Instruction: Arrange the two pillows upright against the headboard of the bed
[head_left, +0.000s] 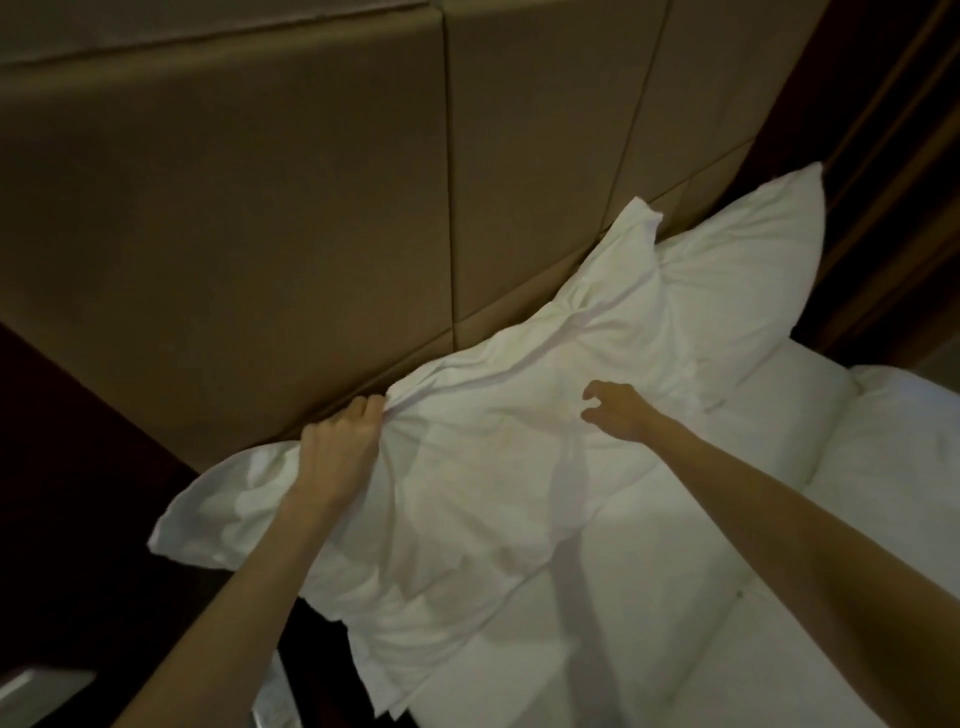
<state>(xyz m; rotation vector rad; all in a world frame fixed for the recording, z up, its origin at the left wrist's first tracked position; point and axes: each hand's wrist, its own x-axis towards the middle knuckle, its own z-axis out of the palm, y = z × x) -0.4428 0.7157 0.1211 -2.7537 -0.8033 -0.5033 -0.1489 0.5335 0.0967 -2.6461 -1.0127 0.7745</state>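
Observation:
A white pillow (467, 457) leans against the tan padded headboard (234, 218), its top edge touching the panels. My left hand (337, 441) is shut on that pillow's upper left edge, bunching the fabric. My right hand (615, 410) hovers over the pillow's front face with fingers curled apart, holding nothing. A second white pillow (737, 280) stands upright against the headboard to the right, partly hidden behind the first one.
A white duvet (779, 519) covers the bed below and to the right of the pillows. Dark wood panelling (893, 182) borders the headboard on the right. A dark bedside area (78, 493) lies to the left of the bed.

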